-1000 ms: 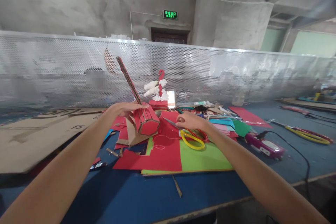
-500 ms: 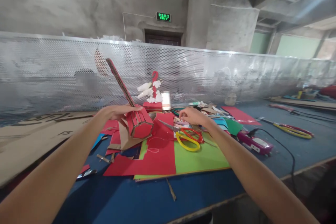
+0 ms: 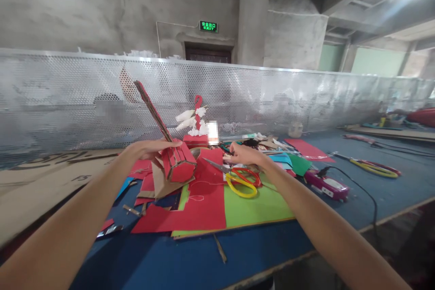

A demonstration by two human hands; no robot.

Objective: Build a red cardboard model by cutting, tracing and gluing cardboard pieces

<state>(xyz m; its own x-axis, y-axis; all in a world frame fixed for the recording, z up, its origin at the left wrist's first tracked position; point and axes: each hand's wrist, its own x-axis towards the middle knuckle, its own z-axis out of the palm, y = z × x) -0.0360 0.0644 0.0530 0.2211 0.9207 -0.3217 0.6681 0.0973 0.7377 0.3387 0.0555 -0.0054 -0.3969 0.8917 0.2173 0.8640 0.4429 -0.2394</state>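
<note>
My left hand (image 3: 154, 148) is closed round a red cardboard piece (image 3: 180, 163), a many-sided body with a long strip slanting up from it. Bent fingers of my right hand (image 3: 239, 153) reach into the pile of scraps behind the scissors; what they grip, if anything, is too small to tell. Scissors (image 3: 242, 182) with yellow and red handles lie partly open just in front of that hand. Under them are red paper (image 3: 207, 213) and green sheets (image 3: 254, 208). Behind my hands stands a red hooked piece (image 3: 198, 113) with white flowers.
Brown cardboard (image 3: 41, 190) covers the left side. On the right lie a purple device (image 3: 328, 186) with a black cord, a green piece (image 3: 299, 164), a red sheet (image 3: 310, 149) and yellow-red handled pliers (image 3: 375, 168). A perforated metal screen (image 3: 238, 95) runs behind the table.
The whole view has shifted slightly. My right hand has moved a little lower and its fingers point more toward the scraps. My left hand still holds the red piece.
</note>
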